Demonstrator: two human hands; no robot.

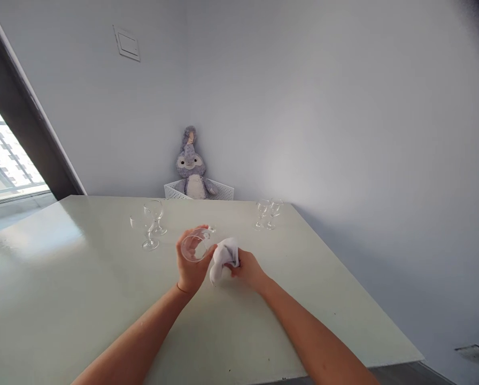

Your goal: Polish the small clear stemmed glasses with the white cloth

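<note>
Left hand: fingers are wrapped around the bowl of a clear glass (186,249), tilted above the table (303,299); the left hand (192,270) is clamped on it.
Right hand: a bunched white cloth (224,255) is pinched by the right hand (247,269), just beside the glass.
Other glasses: two stemmed glasses (150,230) are stood at left, two more (269,211) at right.

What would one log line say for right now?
left hand: holds glass | right hand: holds white cloth | left-side glasses: two | right-side glasses: two | plush toy: in white basket
</note>
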